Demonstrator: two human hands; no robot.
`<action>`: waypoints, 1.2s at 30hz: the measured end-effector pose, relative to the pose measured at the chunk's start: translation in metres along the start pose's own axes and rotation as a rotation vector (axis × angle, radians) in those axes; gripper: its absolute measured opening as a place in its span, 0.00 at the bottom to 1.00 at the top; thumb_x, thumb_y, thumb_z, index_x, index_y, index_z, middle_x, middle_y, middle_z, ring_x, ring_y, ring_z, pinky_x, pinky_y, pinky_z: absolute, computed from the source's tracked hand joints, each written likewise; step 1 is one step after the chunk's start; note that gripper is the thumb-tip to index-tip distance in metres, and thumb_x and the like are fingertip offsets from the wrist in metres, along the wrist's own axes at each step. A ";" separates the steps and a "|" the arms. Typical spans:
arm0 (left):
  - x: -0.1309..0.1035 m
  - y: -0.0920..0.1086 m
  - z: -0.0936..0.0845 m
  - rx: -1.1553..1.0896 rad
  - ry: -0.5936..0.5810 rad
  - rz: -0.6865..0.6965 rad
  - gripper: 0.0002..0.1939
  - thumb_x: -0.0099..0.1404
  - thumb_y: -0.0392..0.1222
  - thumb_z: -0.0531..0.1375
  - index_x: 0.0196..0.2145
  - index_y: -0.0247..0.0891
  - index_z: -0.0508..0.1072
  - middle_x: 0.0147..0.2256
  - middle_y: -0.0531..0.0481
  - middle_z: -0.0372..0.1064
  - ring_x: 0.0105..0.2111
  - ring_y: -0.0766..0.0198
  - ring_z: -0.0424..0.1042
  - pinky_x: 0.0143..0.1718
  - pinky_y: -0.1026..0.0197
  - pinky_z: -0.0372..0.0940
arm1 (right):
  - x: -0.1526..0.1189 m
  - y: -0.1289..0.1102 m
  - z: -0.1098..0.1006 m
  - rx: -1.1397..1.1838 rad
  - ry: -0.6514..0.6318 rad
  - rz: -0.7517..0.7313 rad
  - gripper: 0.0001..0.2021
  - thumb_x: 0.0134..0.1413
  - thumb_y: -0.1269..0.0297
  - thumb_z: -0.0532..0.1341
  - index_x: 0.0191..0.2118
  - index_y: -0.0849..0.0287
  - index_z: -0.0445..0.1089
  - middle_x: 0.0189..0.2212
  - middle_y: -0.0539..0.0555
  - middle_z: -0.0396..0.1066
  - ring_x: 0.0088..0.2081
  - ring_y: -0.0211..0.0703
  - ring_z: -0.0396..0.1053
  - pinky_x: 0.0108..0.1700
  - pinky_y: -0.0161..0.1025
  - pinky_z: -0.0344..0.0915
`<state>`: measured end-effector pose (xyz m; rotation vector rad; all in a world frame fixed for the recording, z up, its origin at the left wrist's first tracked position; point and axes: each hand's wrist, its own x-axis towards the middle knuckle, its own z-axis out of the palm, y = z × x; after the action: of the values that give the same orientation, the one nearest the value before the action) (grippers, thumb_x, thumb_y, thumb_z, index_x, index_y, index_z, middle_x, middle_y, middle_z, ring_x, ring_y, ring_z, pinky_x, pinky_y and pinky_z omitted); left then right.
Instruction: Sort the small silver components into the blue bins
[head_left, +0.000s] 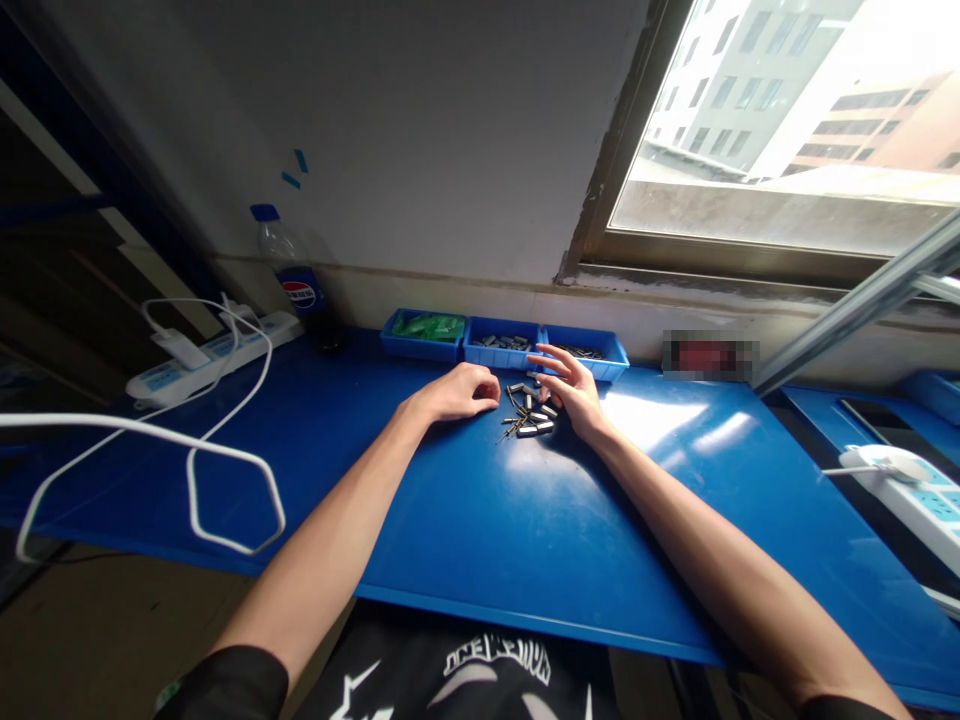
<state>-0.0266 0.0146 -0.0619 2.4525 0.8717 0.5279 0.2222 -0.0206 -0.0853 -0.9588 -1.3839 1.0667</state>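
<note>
A pale wall (450, 130) stands behind the middle bin (499, 356), a small blue tray used here as the reference point. A glossy blue surface (465, 540) carries the middle bin and stretches toward the viewer, with bright patches of light on it. Above and to the right of the middle bin, a window (765, 130) looks out on tall buildings. Nearest the viewer, well in front of the middle bin, is the person's black shirt (465, 680) with white print.

Far left of the middle bin lies a white power strip (217, 352) with plugs in it; a second power strip (915, 490) lies far to the right and nearer the viewer. A bottle (300, 292) of dark drink with a blue cap stands left of the middle bin, near the wall.

Two more blue trays flank the middle bin: the left bin (420, 349) holds green pieces, the right bin (611, 372) small dark parts.

Both hands are bare, in front of the middle bin. The left hand (457, 392) has its fingers curled in; whether it grips anything cannot be told. The right hand (574, 393) is loosely open, fingers spread.

Between the hands, just in front of the middle bin, lies a loose pile of small metal parts (536, 416), some silver and blocky, others thin and brassy.
</note>
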 end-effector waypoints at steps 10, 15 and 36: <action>-0.001 0.001 0.009 0.043 0.072 -0.012 0.10 0.67 0.42 0.63 0.46 0.41 0.77 0.40 0.48 0.69 0.37 0.61 0.72 0.42 0.59 0.69 | 0.002 0.004 -0.003 0.016 0.015 0.008 0.26 0.51 0.59 0.68 0.58 0.51 0.72 0.51 0.57 0.79 0.24 0.34 0.68 0.21 0.34 0.56; 0.001 -0.001 0.016 0.091 0.076 0.029 0.12 0.71 0.43 0.61 0.50 0.44 0.77 0.46 0.46 0.67 0.39 0.61 0.73 0.47 0.57 0.70 | 0.002 0.005 -0.003 0.021 0.024 0.020 0.27 0.50 0.59 0.68 0.58 0.52 0.72 0.50 0.57 0.79 0.23 0.34 0.68 0.21 0.33 0.56; 0.012 0.014 0.033 -0.377 0.472 -0.013 0.15 0.59 0.48 0.72 0.36 0.38 0.74 0.31 0.51 0.77 0.31 0.63 0.77 0.37 0.61 0.73 | -0.001 -0.004 0.002 -0.049 -0.081 0.085 0.19 0.49 0.50 0.73 0.42 0.58 0.81 0.29 0.53 0.79 0.23 0.37 0.65 0.27 0.37 0.62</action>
<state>0.0057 0.0029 -0.0782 2.0058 0.8662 1.1806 0.2207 -0.0234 -0.0814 -1.0277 -1.4522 1.1503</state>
